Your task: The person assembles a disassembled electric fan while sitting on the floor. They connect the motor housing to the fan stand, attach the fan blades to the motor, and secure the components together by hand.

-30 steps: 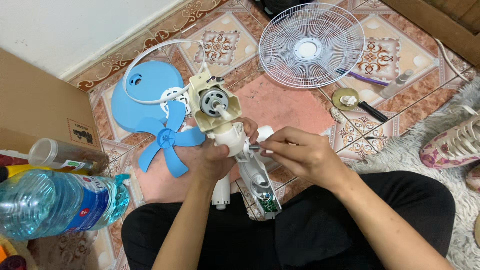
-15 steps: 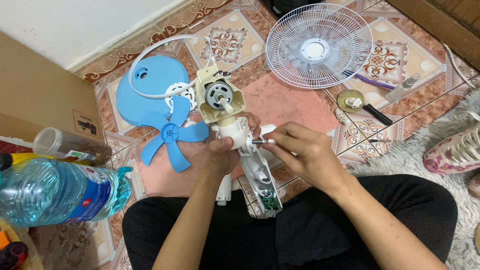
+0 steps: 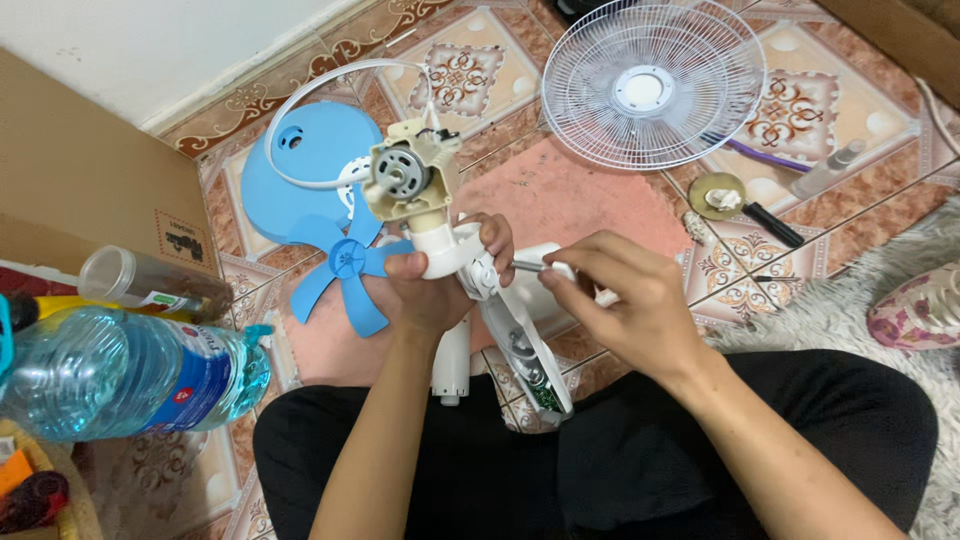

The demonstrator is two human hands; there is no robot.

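At the near left, a clear water bottle [image 3: 120,375] is lying on its side. Over the lap, the white fan neck [image 3: 450,255] is being held upright in the closed grip of the left hand [image 3: 430,290], with the bare motor [image 3: 405,180] showing at its top. A screwdriver [image 3: 540,267] is being pinched in the right hand [image 3: 630,300], its tip set against the neck. Behind, a blue fan blade [image 3: 345,265] and blue cover [image 3: 300,185] are lying on the tiled floor [image 3: 820,90]. Farthest off, a white fan grille [image 3: 650,80] is resting flat.

Hands [image 3: 430,285] on fan motor [image 3: 410,185], perhaps screwdriver.
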